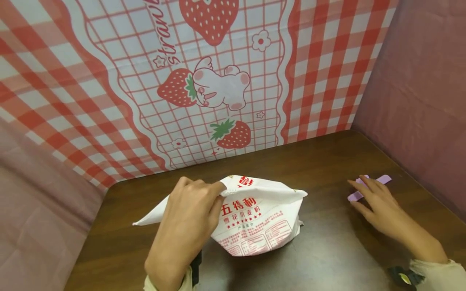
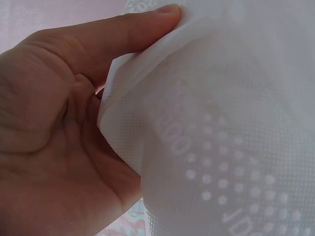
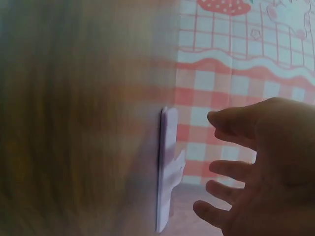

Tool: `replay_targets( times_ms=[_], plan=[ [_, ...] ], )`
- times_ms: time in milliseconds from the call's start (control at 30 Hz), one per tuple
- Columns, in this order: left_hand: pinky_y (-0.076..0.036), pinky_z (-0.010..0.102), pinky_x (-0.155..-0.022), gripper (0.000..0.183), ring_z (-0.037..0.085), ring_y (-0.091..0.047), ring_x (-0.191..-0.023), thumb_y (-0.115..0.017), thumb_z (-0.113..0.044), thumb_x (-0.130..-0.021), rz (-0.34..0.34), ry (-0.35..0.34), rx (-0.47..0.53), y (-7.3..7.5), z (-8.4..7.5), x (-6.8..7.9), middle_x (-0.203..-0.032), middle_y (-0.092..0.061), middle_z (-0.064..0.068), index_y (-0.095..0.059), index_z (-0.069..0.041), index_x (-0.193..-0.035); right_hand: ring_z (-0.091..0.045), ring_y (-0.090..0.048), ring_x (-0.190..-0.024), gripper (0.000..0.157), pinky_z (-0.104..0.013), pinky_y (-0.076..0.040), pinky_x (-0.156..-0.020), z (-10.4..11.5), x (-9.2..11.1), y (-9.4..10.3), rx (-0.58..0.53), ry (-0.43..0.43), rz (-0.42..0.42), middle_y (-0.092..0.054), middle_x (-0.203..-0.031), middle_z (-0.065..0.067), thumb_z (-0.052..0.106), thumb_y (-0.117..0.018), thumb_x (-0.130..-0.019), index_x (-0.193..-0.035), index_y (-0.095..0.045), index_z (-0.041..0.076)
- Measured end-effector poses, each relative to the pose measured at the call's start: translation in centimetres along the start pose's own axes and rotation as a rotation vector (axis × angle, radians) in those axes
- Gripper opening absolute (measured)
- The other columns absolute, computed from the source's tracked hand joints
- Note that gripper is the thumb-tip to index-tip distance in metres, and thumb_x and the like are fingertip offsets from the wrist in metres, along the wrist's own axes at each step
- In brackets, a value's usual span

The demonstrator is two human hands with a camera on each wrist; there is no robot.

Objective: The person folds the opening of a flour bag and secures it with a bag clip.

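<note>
A white flour bag (image 1: 255,220) with red Chinese print stands on the table in the middle of the head view, its top folded over. My left hand (image 1: 189,218) grips the bag's upper edge. In the left wrist view the thumb (image 2: 147,29) lies along the white woven fabric (image 2: 236,123), and the other fingers are hidden behind it. Over on the right, my right hand (image 1: 387,210) hovers above a lilac bag clip (image 1: 384,179), partly covering it. The right wrist view shows the spread fingers apart from the clip (image 3: 167,172), which lies on the tabletop.
The dark brown wooden table (image 1: 320,153) meets a red-checked strawberry cloth (image 1: 316,81) at the back. Pink curtains hang at the left (image 1: 32,226) and right (image 1: 411,101). Dark straps sit on both wrists.
</note>
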State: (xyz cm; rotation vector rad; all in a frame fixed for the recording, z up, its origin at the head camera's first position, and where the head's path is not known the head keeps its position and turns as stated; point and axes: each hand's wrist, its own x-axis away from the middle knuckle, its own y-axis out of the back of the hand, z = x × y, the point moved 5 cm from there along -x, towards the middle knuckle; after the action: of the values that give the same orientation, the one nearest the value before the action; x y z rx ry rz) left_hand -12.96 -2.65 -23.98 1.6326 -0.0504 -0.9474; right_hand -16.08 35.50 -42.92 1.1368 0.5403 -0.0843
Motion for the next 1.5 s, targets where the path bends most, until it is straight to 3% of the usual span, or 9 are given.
replay_targets(
  times_ms=[100, 367, 600, 700, 800, 900, 1033, 1233, 1500],
  plan=[
    [-0.033, 0.026, -0.061, 0.008, 0.007, -0.049, -0.052, -0.062, -0.01, -0.077, -0.003, -0.003, -0.005, 0.0, 0.0, 0.0, -0.058, -0.059, -0.012, -0.065, -0.018, -0.076, -0.054, -0.022, -0.122, 0.058, -0.066, -0.013, -0.095, -1.6, 0.2, -0.1, -0.001, -0.023, 0.023, -0.03, -0.132, -0.035, 0.004, -0.062, -0.08, -0.134, -0.039, 0.006],
    [-0.033, 0.026, -0.061, 0.009, 0.008, -0.05, -0.052, -0.063, -0.01, -0.076, 0.004, 0.001, -0.01, 0.0, 0.0, -0.1, -0.056, -0.058, -0.012, -0.063, -0.019, -0.073, -0.054, -0.041, -0.106, 0.056, -0.062, -0.027, -0.089, -2.8, 1.2, 0.0, 0.011, 0.024, 0.087, -0.042, -0.12, -0.038, 0.001, -0.067, -0.074, -0.125, -0.045, 0.001],
    [-0.033, 0.026, -0.06, 0.009, 0.009, -0.05, -0.052, -0.062, -0.011, -0.076, 0.011, -0.006, -0.014, -0.2, -0.1, -0.1, -0.055, -0.058, -0.012, -0.063, -0.019, -0.072, -0.053, -0.035, -0.107, 0.048, -0.069, -0.028, -0.077, -2.9, 2.2, 1.1, 0.077, -0.128, 0.156, -0.039, -0.123, -0.032, 0.013, -0.066, -0.079, -0.121, -0.047, 0.001],
    [-0.033, 0.026, -0.06, 0.009, 0.009, -0.05, -0.052, -0.062, -0.011, -0.076, 0.013, -0.005, -0.017, -0.2, -0.1, -0.1, -0.055, -0.057, -0.012, -0.062, -0.019, -0.071, -0.057, -0.03, -0.11, 0.051, -0.073, -0.023, -0.079, -3.0, 2.4, 1.1, 0.036, -0.122, 0.193, -0.031, -0.128, -0.035, 0.011, -0.062, -0.082, -0.128, -0.042, -0.002],
    [-0.033, 0.026, -0.061, 0.009, 0.009, -0.05, -0.052, -0.062, -0.01, -0.076, 0.013, -0.003, -0.019, -0.2, -0.1, -0.1, -0.055, -0.058, -0.012, -0.062, -0.019, -0.071, -0.05, -0.044, -0.104, 0.051, -0.064, -0.033, -0.079, -3.0, 2.2, 1.2, 0.029, -0.066, 0.167, -0.044, -0.119, -0.032, 0.007, -0.066, -0.077, -0.123, -0.046, -0.005],
    [-0.033, 0.026, -0.061, 0.009, 0.009, -0.05, -0.052, -0.062, -0.01, -0.076, 0.018, 0.004, -0.018, -0.2, 0.0, -0.2, -0.056, -0.059, -0.012, -0.063, -0.019, -0.072, -0.036, -0.056, -0.082, 0.045, -0.051, -0.041, -0.067, -3.0, 1.9, 1.7, 0.089, -0.094, 0.112, -0.059, -0.095, -0.02, 0.01, -0.073, -0.068, -0.108, -0.056, -0.003],
    [-0.034, 0.026, -0.061, 0.01, 0.008, -0.05, -0.052, -0.061, -0.01, -0.076, 0.021, 0.008, -0.016, -0.2, -0.1, -0.2, -0.055, -0.058, -0.012, -0.064, -0.019, -0.072, -0.015, -0.049, -0.061, 0.03, -0.034, -0.038, -0.052, -2.9, 1.7, 1.8, 0.131, -0.187, 0.156, -0.056, -0.069, 0.0, 0.016, -0.075, -0.065, -0.089, -0.063, 0.004],
    [-0.033, 0.026, -0.06, 0.011, 0.008, -0.047, -0.05, -0.061, -0.009, -0.075, 0.018, 0.0, -0.022, -0.2, -0.1, -0.2, -0.052, -0.054, -0.013, -0.062, -0.018, -0.07, -0.012, -0.043, -0.061, 0.02, -0.028, -0.035, -0.052, -2.9, 2.1, 1.3, 0.075, -0.26, 0.287, -0.051, -0.067, 0.003, 0.019, -0.073, -0.071, -0.083, -0.063, 0.007],
    [-0.033, 0.026, -0.06, 0.012, 0.008, -0.047, -0.05, -0.061, -0.008, -0.076, 0.022, 0.02, -0.021, 0.0, -0.1, -0.1, -0.051, -0.053, -0.012, -0.061, -0.017, -0.068, -0.012, -0.041, -0.059, 0.022, -0.026, -0.032, -0.05, -3.0, 2.2, 1.4, 0.054, -0.268, 0.301, -0.049, -0.066, 0.003, 0.023, -0.07, -0.075, -0.083, -0.057, 0.007]
  ],
)
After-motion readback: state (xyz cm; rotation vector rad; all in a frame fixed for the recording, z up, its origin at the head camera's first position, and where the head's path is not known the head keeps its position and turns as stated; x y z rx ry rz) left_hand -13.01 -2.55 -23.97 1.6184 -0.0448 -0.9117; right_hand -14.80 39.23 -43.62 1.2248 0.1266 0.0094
